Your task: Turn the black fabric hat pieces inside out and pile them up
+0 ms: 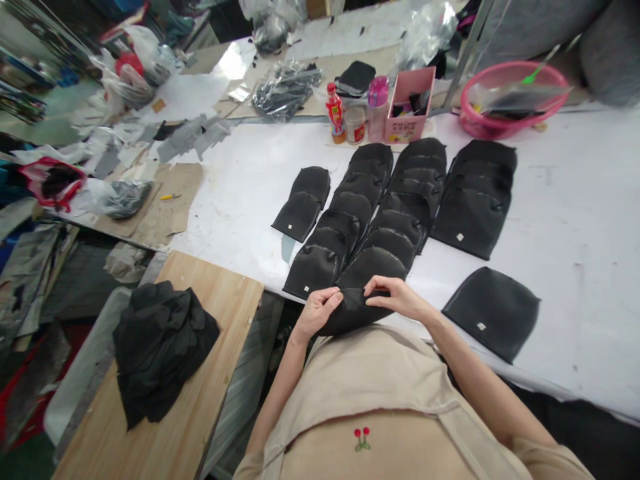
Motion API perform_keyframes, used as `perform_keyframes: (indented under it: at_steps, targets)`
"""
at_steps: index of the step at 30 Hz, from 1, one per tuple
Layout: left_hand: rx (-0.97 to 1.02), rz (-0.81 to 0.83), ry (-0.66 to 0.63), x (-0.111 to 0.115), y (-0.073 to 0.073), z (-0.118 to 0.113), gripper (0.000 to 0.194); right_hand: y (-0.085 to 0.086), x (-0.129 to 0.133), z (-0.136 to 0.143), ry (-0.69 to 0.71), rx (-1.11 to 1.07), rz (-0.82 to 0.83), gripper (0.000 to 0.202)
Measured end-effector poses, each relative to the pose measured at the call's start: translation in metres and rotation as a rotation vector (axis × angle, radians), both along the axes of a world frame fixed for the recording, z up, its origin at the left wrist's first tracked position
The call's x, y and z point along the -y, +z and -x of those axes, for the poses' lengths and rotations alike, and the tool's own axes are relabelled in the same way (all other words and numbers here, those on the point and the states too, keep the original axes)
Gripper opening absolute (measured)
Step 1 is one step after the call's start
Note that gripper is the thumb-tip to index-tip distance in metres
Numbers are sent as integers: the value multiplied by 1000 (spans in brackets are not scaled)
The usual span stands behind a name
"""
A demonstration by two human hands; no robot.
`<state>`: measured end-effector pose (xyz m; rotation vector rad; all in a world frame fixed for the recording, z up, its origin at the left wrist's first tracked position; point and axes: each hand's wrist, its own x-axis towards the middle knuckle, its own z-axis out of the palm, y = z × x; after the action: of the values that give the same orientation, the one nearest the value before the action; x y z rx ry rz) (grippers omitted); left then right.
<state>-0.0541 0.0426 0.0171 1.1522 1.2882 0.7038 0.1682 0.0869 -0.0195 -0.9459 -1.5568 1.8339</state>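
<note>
A black fabric piece (354, 313) is held at the table's front edge, close to the beige apron. My left hand (320, 310) pinches its upper left edge between thumb and fingers. On the other side, my right hand (393, 297) grips the upper right edge, thumb below and fingers above. Beyond both hands, overlapping black pieces (350, 207) lie in slanted rows on the white table (575, 267). A single black piece (493, 312) with a small white tag rests to the right.
A wooden board (230, 313) at the left bears crumpled black cloth (163, 350). Behind the rows stand a red bottle (335, 113), a jar (355, 125), a pink-lidded bottle (378, 110), a pink box (410, 107) and a pink basin (510, 127). A yellow cutter (170, 197) lies on cardboard.
</note>
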Motion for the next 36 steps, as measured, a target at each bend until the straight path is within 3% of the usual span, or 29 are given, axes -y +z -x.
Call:
perform_keyframes:
  at_steps: [6, 12, 19, 25, 36]
  targets:
    - [3, -36, -24, -1, -1, 2, 39, -3, 3, 4, -99, -28, 25, 24]
    - [-45, -77, -1, 0, -7, 1, 39, 5, 6, 9, -104, 12, 2, 23]
    - [-86, -102, -4, 0, -12, 3, 40, 1, 7, 12, -138, 33, -108, 19]
    - [-60, -114, -32, 0, -12, 3, 40, 1, 8, 16, -160, 64, -82, 18]
    - [-120, -183, -140, 0, -14, -2, 38, -2, 6, 21, 10, 143, -138, 17]
